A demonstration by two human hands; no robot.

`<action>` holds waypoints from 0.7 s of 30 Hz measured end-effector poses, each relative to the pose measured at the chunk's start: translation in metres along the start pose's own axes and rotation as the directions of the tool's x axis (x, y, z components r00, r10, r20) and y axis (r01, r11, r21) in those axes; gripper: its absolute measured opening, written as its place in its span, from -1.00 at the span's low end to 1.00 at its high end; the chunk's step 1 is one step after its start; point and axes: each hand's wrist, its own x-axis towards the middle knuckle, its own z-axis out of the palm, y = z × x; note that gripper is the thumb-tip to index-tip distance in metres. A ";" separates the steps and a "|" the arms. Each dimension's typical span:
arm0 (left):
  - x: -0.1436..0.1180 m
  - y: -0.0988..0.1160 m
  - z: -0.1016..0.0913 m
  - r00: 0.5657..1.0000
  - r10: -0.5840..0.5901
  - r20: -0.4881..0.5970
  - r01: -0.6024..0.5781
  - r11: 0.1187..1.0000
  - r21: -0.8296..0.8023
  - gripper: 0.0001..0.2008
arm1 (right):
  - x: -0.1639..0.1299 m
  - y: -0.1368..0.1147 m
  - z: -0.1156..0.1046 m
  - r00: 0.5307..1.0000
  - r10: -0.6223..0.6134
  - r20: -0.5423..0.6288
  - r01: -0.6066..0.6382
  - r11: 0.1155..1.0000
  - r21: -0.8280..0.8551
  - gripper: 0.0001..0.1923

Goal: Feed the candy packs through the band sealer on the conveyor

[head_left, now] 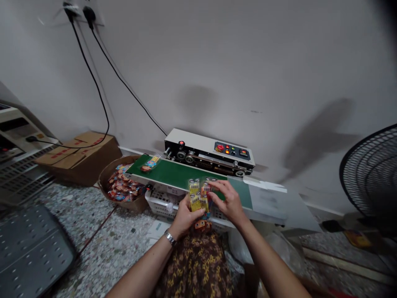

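My left hand (185, 216) is closed around the lower left of a clear plastic packet (195, 203), its thumb across the front. Small yellow and red barcoded packs show inside the packet, and a brown cartoon face shows at its bottom. With bent fingers, my right hand (228, 199) grips the packet's upper right side by a red piece. Both hands are in front of the green conveyor belt (178, 174) of a band sealing machine (204, 149). Another filled packet (150, 163) lies at the belt's left end.
A round carton (141, 203) full of similar packets stands below the belt's left end. Behind it is a cardboard box (83, 159). A white basket (158, 203) sits under the belt. On the right are a plastic-covered board (269, 200) and a black fan (369, 174).
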 end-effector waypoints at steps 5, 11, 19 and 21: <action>0.001 0.008 -0.006 0.999 0.038 0.022 -0.040 0.996 0.086 -0.51 | -0.003 -0.001 0.005 1.000 -0.008 0.015 0.008 1.000 0.021 -0.73; 0.002 0.010 -0.012 0.997 0.054 0.049 -0.063 0.980 0.188 -0.48 | -0.002 -0.005 0.001 0.995 -0.099 0.026 0.099 0.995 -0.016 -0.72; 0.000 0.008 -0.014 0.995 0.054 0.086 -0.071 0.975 0.209 -0.50 | -0.004 -0.011 0.002 0.996 -0.088 0.023 0.088 0.996 0.023 -0.82; -0.001 0.009 -0.014 0.995 0.051 0.090 -0.070 0.972 0.223 -0.51 | -0.004 -0.013 0.000 0.997 -0.079 0.016 0.079 0.997 0.019 -0.80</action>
